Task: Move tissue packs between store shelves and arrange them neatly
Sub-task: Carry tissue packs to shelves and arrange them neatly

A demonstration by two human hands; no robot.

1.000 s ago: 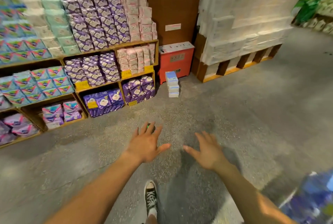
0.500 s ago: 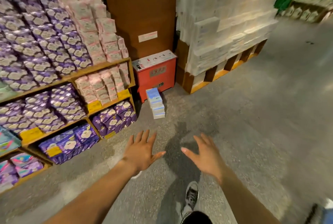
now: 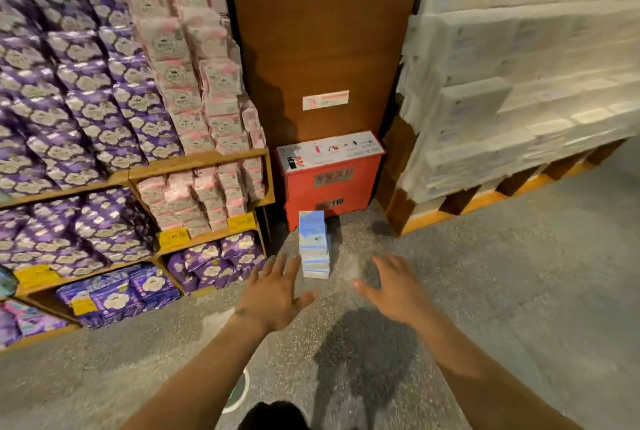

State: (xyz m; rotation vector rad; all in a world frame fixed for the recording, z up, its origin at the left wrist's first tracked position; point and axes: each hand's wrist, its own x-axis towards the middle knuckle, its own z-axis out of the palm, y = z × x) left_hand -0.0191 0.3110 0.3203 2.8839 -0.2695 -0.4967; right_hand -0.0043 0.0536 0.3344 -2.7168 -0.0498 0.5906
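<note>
Blue stack: the stack of blue tissue packs (image 3: 314, 244) stands upright on the floor (image 3: 519, 291), just beyond your fingertips and between your two hands. Nothing holds it.
Left hand: your left hand (image 3: 273, 294) is spread, fingers straight, and empty. The stack's lowest packs lie just ahead of its fingertips, toward your other hand, and I see no contact.
Right hand: your right hand (image 3: 394, 286) is splayed and empty too, on the stack's far side and a little further off.
Red box: the red box (image 3: 329, 180) sits right behind the stack, past both hands, against the brown panel (image 3: 322, 31).
Shelves: purple packs (image 3: 86, 111) and pink packs (image 3: 194, 76) fill the wooden shelves beyond and outside your left hand.
Pallet: white packs (image 3: 519, 83) are piled beyond and outside your right hand.
Risk: the stack is tall, narrow and loose. If one hand lands first, you will likely tip it toward the red box. If you squeeze only the upper packs, the lower ones may slide out. The packs look soft, so a hard squeeze could buckle the column. Blur hides how many packs there are.
</note>
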